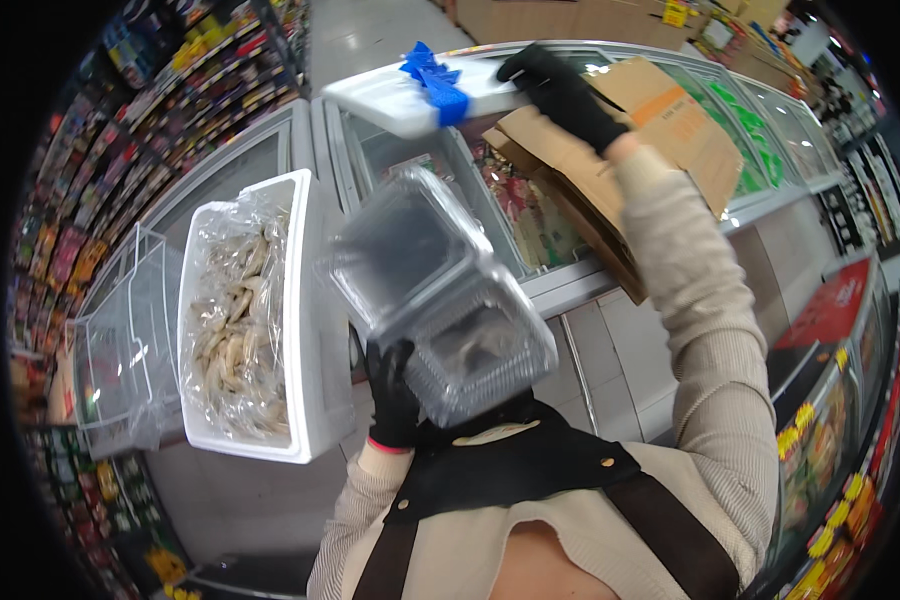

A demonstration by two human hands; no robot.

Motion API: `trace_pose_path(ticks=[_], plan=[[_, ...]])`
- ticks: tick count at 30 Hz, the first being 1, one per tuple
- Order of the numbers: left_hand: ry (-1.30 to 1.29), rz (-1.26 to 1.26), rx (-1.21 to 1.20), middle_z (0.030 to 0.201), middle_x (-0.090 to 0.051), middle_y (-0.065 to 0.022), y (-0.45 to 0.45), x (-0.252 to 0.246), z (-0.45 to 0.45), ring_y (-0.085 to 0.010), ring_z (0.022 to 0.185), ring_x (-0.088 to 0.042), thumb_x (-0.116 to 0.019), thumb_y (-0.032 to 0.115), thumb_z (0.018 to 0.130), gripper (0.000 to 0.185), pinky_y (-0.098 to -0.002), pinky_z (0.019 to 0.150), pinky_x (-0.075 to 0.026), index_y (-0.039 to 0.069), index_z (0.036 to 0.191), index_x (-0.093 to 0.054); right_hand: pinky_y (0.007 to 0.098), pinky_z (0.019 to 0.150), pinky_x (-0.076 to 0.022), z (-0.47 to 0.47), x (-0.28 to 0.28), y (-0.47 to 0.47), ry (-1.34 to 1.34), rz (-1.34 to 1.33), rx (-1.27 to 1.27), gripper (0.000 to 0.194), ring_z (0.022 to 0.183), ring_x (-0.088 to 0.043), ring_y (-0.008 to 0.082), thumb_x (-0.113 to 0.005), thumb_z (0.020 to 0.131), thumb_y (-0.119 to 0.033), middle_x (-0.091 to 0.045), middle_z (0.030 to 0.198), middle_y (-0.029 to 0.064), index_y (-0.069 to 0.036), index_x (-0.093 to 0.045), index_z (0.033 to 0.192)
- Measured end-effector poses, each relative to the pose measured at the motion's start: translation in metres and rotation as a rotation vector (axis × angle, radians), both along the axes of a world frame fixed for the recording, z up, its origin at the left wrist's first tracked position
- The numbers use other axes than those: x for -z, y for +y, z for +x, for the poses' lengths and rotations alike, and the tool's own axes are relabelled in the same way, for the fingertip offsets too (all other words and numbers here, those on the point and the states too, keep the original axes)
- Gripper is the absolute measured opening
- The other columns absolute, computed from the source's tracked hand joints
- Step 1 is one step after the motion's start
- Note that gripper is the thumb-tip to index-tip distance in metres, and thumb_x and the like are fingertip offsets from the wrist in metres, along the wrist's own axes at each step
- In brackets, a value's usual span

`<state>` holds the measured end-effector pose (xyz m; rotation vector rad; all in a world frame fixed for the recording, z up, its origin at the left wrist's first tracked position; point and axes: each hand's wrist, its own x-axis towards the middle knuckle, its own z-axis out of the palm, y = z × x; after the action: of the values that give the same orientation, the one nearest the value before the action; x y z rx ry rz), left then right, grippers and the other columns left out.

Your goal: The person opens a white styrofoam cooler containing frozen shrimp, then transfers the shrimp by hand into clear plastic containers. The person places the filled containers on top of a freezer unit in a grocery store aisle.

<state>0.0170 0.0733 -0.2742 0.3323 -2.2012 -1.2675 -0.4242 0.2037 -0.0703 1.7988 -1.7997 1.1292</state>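
My left hand (pixel 391 397), in a black glove, grips the near side of a clear plastic clamshell container (pixel 412 262) with its lid folded open. A few pale, blurred pieces, perhaps shrimp (pixel 481 339), lie in its base. Left of it stands a white foam box (pixel 316 330) lined with clear plastic film and full of raw shrimp (pixel 232 322). My right hand (pixel 562 97), also black-gloved, is stretched far forward beside a white foam lid (pixel 382 97) with blue tape (pixel 442 90) on it. Blur hides whether its fingers touch the lid.
A flattened cardboard box (pixel 660 127) lies across the glass-topped chest freezer (pixel 570 289) that holds packaged food. A white wire rack (pixel 131 330) is beyond the foam box. Stocked shelves (pixel 172 112) line the left, and another freezer (pixel 817 307) stands at the right.
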Motion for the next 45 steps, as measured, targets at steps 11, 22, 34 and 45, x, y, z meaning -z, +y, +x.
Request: trace_pose_path(ticks=[11, 22, 34, 45], plan=[[-0.052, -0.215, 0.114, 0.111, -0.068, -0.0214, -0.064, 0.037, -0.089, -0.0426, 0.106, -0.063, -0.051, 0.010, 0.090, 0.026, -0.0499, 0.101, -0.046, -0.001, 0.111, -0.064, 0.0556, 0.124, -0.0121, -0.046, 0.075, 0.053, 0.311, 0.400, 0.173, 0.121, 0.154, -0.020, 0.0367, -0.093, 0.062, -0.043, -0.028, 0.166, 0.0116, -0.025, -0.027, 0.162], [-0.232, 0.111, -0.020, 0.118, -0.069, -0.0195, -0.020, -0.021, -0.108, -0.0362, 0.113, -0.064, -0.061, 0.013, 0.089, 0.027, -0.0475, 0.106, -0.046, 0.000, 0.111, -0.070, 0.0469, 0.087, -0.0506, -0.066, 0.192, -0.144, 0.441, 0.520, 0.287, 0.043, 0.099, -0.064, 0.0311, -0.067, 0.082, -0.010, -0.065, 0.107, 0.0106, -0.016, -0.065, 0.125], [-0.100, 0.116, 0.068, 0.114, -0.069, -0.0190, -0.091, 0.006, -0.166, -0.0325, 0.112, -0.065, -0.054, 0.008, 0.090, 0.026, -0.0383, 0.099, -0.050, 0.001, 0.108, -0.070, 0.0443, 0.085, -0.0526, -0.138, 0.014, 0.084, 0.465, 0.276, 0.639, 0.046, 0.100, -0.063, 0.0335, -0.072, 0.077, -0.014, -0.066, 0.103, 0.0105, -0.021, -0.071, 0.122], [-0.189, 0.124, 0.092, 0.117, -0.069, -0.0167, -0.135, 0.005, -0.176, -0.0289, 0.113, -0.064, -0.046, 0.008, 0.096, 0.031, -0.0363, 0.104, -0.047, -0.002, 0.117, -0.065, 0.0634, 0.120, -0.0157, 0.033, 0.151, 0.175, 0.239, 0.410, 0.784, 0.085, 0.146, -0.034, 0.0390, -0.080, 0.075, -0.044, -0.044, 0.153, 0.0162, -0.014, -0.049, 0.148]])
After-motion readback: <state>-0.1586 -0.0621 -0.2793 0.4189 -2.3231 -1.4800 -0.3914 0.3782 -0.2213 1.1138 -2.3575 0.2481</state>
